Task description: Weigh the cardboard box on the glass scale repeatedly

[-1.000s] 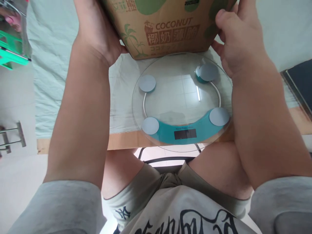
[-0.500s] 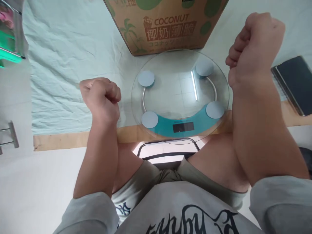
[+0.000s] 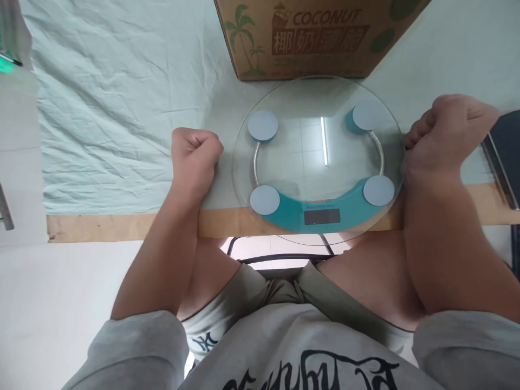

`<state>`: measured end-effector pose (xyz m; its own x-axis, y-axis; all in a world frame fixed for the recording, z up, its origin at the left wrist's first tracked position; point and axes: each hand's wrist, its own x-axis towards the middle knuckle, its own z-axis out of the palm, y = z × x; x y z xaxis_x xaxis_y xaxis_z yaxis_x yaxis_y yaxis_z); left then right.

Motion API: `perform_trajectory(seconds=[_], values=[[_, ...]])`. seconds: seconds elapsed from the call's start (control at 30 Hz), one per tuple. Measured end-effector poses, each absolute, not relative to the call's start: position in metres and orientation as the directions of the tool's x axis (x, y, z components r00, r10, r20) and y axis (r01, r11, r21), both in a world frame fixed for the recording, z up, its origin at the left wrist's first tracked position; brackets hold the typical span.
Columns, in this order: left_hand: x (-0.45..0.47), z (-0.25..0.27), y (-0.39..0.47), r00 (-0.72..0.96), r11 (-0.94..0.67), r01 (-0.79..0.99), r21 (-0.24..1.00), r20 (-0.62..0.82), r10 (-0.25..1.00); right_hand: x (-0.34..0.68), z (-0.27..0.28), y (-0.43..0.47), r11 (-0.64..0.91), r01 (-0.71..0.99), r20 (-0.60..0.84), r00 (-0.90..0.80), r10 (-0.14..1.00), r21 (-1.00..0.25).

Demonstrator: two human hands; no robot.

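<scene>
A round glass bathroom scale lies between my hands, with grey foot pads, a teal front strip and a dark, blank display. Its front rim juts past the table edge. To the left of the glass, my left hand is curled into a fist, with nothing showing in it. My right hand, also a fist, is beside the scale's right rim; whether it touches the glass I cannot tell. No object shows in its fingers.
Behind the scale stands a cardboard box printed "COCONUT". A dark tablet-like device lies at the right, partly behind my right hand. Pale green cloth covers the table, whose wooden edge runs above my thighs.
My right hand has come down and nearer to me, beside the scale's rim. My left fist has shifted right and turned. The view has shifted somewhat, so box and scale appear further right.
</scene>
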<state>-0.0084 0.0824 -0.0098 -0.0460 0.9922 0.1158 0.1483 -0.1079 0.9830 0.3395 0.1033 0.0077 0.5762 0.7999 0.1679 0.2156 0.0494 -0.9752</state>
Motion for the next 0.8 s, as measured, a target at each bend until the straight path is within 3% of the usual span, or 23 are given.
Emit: perform_trajectory(seconds=[0.17, 0.43, 0.63, 0.8], values=[[-0.007, -0.002, 0.076, -0.042, -0.027, 0.339, 0.94, 0.044, 0.998, 0.345, -0.001, 0.101, 0.146, 0.214, 0.239, 0.519, 0.82, -0.966], [0.004, 0.004, 0.075, -0.058, -0.034, 0.403, 0.915, 0.062, 0.996, 0.356, -0.007, 0.1, 0.133, 0.298, 0.263, 0.451, 0.853, -0.945], [0.008, 0.005, 0.075, -0.048, -0.026, 0.442, 0.897, 0.053, 0.997, 0.347, 0.001, 0.103, 0.091, 0.229, 0.198, 0.506, 0.839, -0.969], [0.011, 0.005, 0.076, -0.076, 0.005, 0.46, 0.888, 0.034, 0.997, 0.34, 0.013, 0.104, -0.014, 0.144, 0.064, 0.526, 0.848, -0.99]])
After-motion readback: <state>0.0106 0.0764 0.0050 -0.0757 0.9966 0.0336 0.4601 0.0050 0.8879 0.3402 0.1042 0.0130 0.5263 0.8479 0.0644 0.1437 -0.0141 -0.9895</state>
